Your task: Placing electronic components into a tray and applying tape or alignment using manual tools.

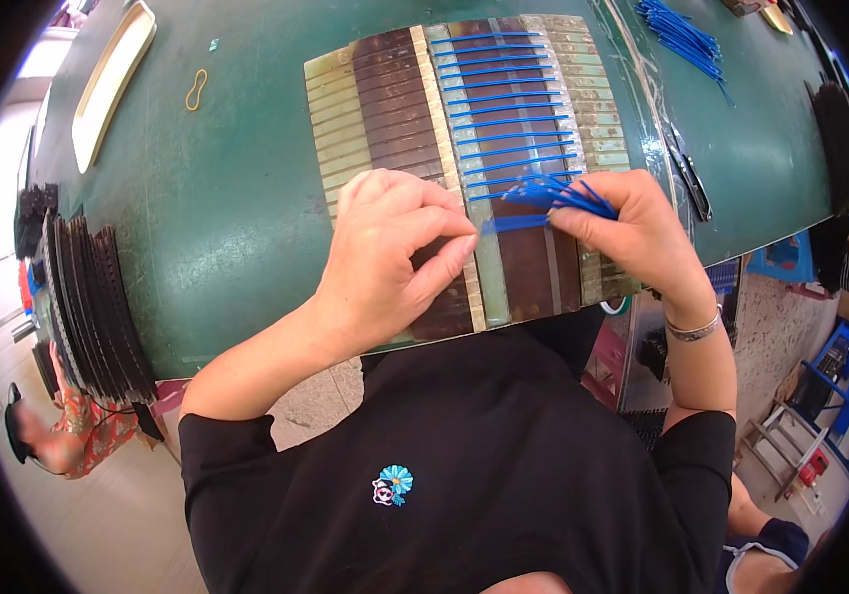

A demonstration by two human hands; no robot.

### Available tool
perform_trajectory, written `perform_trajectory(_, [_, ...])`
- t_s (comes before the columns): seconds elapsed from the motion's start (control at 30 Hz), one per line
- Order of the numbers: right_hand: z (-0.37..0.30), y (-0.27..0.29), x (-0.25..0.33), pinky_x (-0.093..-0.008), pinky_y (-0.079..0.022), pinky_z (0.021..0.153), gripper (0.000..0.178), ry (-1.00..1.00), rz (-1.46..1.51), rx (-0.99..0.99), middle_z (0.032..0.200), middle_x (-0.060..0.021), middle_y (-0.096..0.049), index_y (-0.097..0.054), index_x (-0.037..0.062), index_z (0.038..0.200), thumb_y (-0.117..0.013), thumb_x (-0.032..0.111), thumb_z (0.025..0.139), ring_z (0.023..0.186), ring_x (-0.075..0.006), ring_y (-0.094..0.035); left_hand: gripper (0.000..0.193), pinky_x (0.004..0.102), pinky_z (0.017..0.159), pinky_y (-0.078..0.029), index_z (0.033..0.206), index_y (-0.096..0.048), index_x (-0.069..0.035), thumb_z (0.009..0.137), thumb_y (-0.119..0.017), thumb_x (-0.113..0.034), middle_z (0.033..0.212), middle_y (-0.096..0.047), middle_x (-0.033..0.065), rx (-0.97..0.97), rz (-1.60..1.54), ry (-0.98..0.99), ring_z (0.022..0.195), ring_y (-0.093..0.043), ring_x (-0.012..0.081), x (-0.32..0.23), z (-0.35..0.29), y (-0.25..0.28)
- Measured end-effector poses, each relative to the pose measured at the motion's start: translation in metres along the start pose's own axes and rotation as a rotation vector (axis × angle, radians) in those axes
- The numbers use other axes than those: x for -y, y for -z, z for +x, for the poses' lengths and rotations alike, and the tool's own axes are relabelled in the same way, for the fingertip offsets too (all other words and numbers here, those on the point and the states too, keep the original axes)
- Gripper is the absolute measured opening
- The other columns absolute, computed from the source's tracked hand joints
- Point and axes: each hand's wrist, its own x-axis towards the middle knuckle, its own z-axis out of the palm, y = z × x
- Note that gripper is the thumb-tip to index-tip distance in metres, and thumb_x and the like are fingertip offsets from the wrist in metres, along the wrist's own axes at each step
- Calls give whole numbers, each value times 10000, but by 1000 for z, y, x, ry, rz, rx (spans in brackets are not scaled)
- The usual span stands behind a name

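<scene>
A grooved board [400, 109], banded lengthwise in pale green, dark brown and yellowish strips, lay at the near edge of the green surface [227, 198]. Thin blue wires [504, 97], straight and parallel, crossed its right half in a spaced row from the far edge past the middle. A fanned bunch of blue wires [553, 188] was held over the row's near end; beneath it, a blue streak [518, 224] was probably another wire, blurred.
</scene>
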Motion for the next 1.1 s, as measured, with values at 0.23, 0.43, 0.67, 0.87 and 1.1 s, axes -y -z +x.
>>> perform_trajectory(0.23, [7, -2, -5, -271, -397, 554, 154, 36, -238, -103, 649, -6, -562, -638, -49, 866, -687, 96, 862, 606, -74, -426, 160, 410, 919, -372, 899, -705, -98, 746, -749, -97, 934, -638, -14, -66, 78, -3, 936, -552, 223, 7, -12, 3])
perform_trajectory(0.43, [11, -10, -3, -279, -416, 554, 160, 103, -366, -129, 635, -59, -597, -652, -46, 887, -694, 103, 846, 570, -107, -450, 225, 429, 940, -381, 976, -701, -90, 755, -739, -107, 1043, -655, 5, 27, 72, -152, 993, -554, 234, -1, -14, -6])
perform_trajectory(0.67, [1, 7, 0, -290, -412, 543, 150, 63, -221, -177, 611, -100, -562, -651, -46, 873, -693, 93, 835, 549, -123, -468, 256, 433, 933, -406, 1006, -700, -81, 752, -721, -91, 1107, -658, 26, 19, 202, -133, 1040, -561, 249, -13, -10, -10])
perform_trajectory(0.87, [-6, -9, 1, -296, -410, 541, 141, 73, -233, -115, 612, -111, -559, -649, -48, 852, -697, 80, 816, 552, -135, -487, 309, 436, 924, -414, 1044, -687, -73, 737, -713, -73, 1120, -657, 40, -9, 87, -103, 1042, -561, 258, 4, -19, 3])
perform_trajectory(1.1, [-1, -16, -1, -291, -405, 541, 131, 87, -326, -119, 611, -91, -560, -658, -48, 833, -701, 74, 810, 562, -132, -504, 337, 445, 939, -403, 1067, -679, -72, 734, -728, -91, 1110, -662, 41, 69, 97, -188, 1040, -567, 257, -7, -19, -4])
